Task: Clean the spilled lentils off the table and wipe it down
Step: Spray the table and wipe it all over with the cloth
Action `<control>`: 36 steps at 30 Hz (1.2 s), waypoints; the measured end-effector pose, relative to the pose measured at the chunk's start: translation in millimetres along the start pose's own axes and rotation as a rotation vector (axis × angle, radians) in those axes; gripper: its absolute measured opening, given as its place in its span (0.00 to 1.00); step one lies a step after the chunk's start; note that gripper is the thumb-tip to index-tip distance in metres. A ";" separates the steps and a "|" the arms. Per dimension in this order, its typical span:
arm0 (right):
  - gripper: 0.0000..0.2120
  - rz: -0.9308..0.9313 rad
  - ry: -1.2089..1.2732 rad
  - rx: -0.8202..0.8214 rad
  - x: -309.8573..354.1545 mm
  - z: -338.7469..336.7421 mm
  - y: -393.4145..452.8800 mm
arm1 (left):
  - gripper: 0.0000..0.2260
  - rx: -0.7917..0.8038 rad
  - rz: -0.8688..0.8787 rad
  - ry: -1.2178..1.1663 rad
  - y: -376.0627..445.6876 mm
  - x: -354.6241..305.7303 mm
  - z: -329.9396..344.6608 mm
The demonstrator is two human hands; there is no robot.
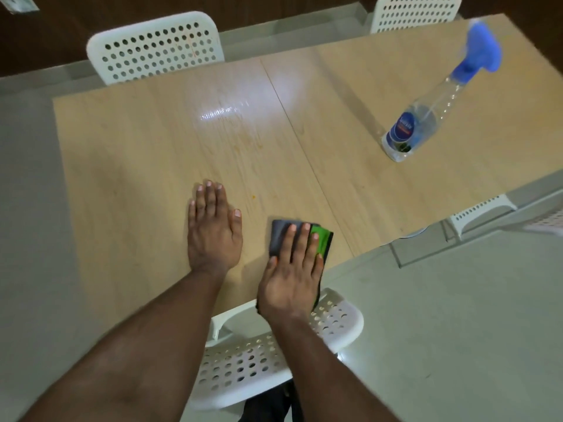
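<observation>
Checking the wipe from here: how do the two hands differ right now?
The right hand presses flat on the grey-and-green cloth at the table's near edge; the left hand rests bare on the wood with nothing under it. The left hand lies farther in from the edge; the right hand's heel overhangs it, above the white chair. Both are palm down, fingers straight.

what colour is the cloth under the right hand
Dark grey with a bright green patch, seen in the head view: the cloth lies flat under the right hand.
</observation>
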State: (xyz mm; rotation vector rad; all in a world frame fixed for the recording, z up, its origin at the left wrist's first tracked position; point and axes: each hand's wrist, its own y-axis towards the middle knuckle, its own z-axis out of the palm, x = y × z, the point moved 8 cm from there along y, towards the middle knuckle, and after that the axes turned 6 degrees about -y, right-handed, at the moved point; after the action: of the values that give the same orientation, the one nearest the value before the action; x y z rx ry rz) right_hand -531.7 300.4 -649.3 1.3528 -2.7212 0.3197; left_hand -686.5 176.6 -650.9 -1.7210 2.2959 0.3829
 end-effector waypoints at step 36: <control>0.30 -0.702 -0.154 0.127 48.8 -24.9 167.9 | 0.32 -0.002 -0.216 -0.033 150.8 50.8 -9.8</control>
State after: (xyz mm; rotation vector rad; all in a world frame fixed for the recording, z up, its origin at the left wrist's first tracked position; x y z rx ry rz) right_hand -695.3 366.6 -641.7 2.3183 -2.1486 0.3332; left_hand -845.6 168.3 -650.2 -1.9244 2.0601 0.3677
